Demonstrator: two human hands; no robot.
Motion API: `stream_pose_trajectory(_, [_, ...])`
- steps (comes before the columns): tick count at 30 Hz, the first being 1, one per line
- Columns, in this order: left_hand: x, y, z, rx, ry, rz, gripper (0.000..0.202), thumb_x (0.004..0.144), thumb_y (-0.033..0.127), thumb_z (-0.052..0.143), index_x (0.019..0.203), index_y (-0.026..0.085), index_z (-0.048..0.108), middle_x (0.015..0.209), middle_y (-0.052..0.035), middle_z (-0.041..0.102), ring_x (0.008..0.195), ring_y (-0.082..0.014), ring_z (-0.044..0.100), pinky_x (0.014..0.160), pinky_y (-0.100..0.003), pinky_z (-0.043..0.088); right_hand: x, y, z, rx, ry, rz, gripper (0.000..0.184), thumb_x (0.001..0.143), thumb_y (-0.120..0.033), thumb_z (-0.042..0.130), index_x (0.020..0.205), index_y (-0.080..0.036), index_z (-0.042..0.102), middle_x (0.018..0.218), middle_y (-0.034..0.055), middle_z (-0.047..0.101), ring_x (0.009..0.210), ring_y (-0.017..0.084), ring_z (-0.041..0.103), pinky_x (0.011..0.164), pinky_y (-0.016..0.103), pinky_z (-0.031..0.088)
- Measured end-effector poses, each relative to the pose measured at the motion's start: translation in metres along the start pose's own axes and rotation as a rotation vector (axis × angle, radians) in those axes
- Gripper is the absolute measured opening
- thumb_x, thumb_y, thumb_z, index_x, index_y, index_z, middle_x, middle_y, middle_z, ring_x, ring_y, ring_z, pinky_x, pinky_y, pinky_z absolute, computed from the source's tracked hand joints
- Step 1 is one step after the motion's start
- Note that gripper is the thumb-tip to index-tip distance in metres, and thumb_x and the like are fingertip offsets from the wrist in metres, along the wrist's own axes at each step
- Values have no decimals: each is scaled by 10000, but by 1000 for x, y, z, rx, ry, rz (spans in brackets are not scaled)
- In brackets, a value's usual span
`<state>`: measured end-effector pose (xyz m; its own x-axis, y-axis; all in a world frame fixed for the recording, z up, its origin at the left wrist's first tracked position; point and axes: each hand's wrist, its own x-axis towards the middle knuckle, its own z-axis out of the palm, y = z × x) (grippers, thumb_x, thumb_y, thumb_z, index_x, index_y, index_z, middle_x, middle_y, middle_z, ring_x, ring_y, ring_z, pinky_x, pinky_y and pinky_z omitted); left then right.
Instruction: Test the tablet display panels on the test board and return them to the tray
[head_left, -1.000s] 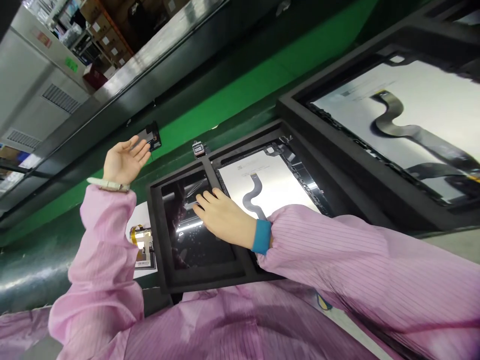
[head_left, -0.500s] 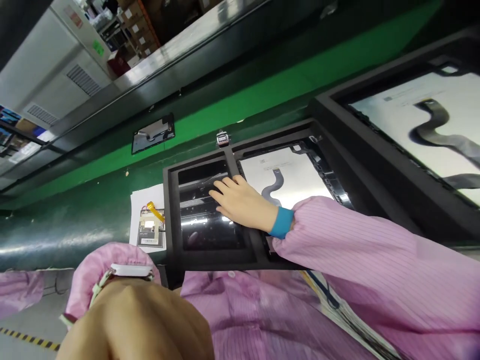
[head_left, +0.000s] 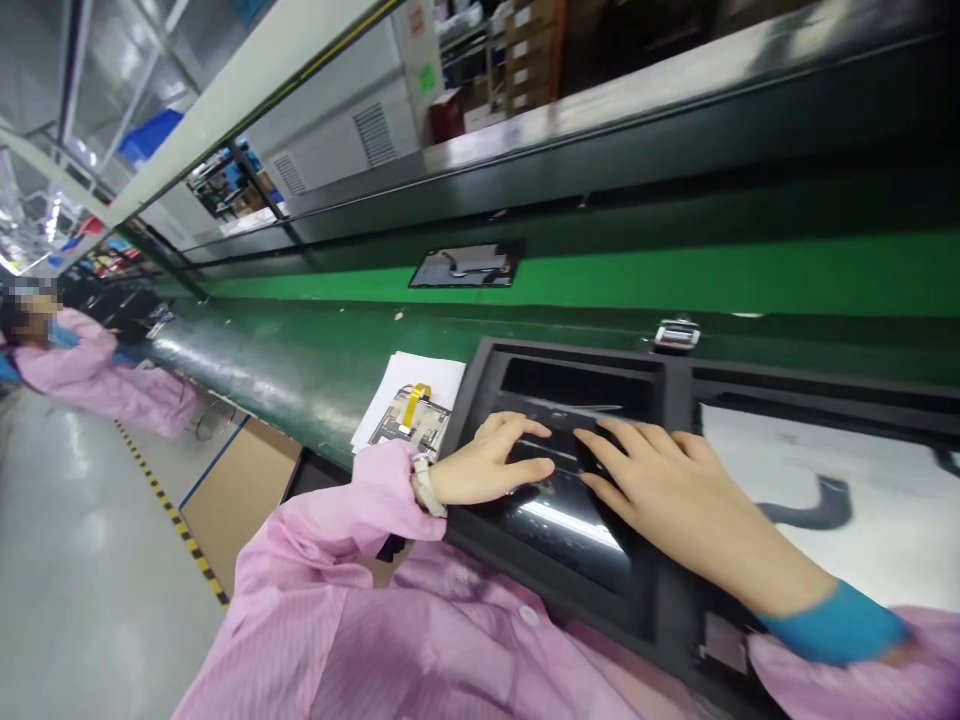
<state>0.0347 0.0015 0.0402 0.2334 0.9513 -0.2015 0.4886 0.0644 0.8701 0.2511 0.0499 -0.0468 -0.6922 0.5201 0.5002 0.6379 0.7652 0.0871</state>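
A glossy black screen panel (head_left: 566, 535) lies face up in the left compartment of a black foam tray (head_left: 676, 395). My left hand (head_left: 487, 462) is at the panel's left part, thumb and index finger apart, with nothing seen between them. From the right, my right hand (head_left: 664, 490) reaches over the panel with its fingers spread. Its fingertips are close to or on the glass; exact contact is hard to tell. In the tray's right compartment sits a white-backed display (head_left: 892, 490) with a dark curved flex cable (head_left: 821, 503), partly covered by my right forearm.
Left of the tray, a small electronic module with a yellow ribbon (head_left: 415, 405) rests on white paper (head_left: 431, 370). Another display (head_left: 469, 265) lies on the bright green strip. A shiny metal piece (head_left: 677, 335) stands behind the tray. A co-worker in pink (head_left: 97, 375) is at far left.
My left hand has moved from the near foreground onto the panel's left side. My right hand stays over the panel. The view has swung left, bringing a co-worker and floor into sight.
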Motion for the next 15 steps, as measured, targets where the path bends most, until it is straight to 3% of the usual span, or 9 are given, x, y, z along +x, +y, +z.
stream_pose_trajectory(3, [3, -26, 9, 14, 70, -232, 817, 809, 552, 730, 1482, 220, 408, 1652, -163, 188, 1596, -322, 143, 1306, -499, 184, -1, 0, -2, -9, 31, -33, 374, 1018, -243, 402, 1169, -63, 693, 1135, 178, 695, 941, 312, 633, 753, 417, 420])
stream_pose_trajectory(6, [-2, -31, 12, -50, 54, -255, 922, 781, 491, 751, 1532, 192, 309, 1699, -189, -6, 1621, -321, -69, 1299, -509, 171, -1, 1, -5, -17, 25, -49, 420, 1032, -259, 356, 1168, -52, 696, 1128, 185, 701, 916, 319, 645, 711, 414, 427])
stream_pose_trajectory(8, [-1, -28, 11, -121, 87, -215, 871, 757, 441, 759, 1493, 199, 362, 1691, -186, 75, 1622, -301, -32, 1301, -481, 155, -2, 1, -7, -16, 8, -46, 429, 1034, -272, 354, 1182, -55, 694, 1133, 186, 705, 922, 322, 653, 704, 418, 441])
stream_pose_trajectory(10, [2, -23, 9, -264, 172, -210, 742, 744, 376, 742, 1410, 228, 453, 1645, -151, 239, 1591, -295, 160, 1289, -459, 186, -2, 1, -9, -11, -18, -33, 416, 1028, -275, 374, 1184, -62, 696, 1147, 188, 708, 934, 322, 662, 707, 427, 460])
stream_pose_trajectory(12, [5, -18, 7, -456, 267, -267, 591, 736, 312, 707, 1296, 246, 532, 1576, -108, 367, 1516, -297, 316, 1263, -473, 233, -2, -1, -12, 5, -64, -7, 399, 1019, -276, 393, 1175, -73, 699, 1166, 195, 708, 944, 325, 670, 711, 439, 480])
stream_pose_trajectory(15, [3, -8, 1, -711, 371, -328, 427, 715, 223, 658, 1134, 253, 581, 1476, -69, 470, 1427, -300, 423, 1197, -518, 308, -1, -1, -14, 75, -166, 85, 429, 1021, -329, 370, 1223, -98, 670, 1231, 202, 694, 974, 357, 679, 751, 484, 522])
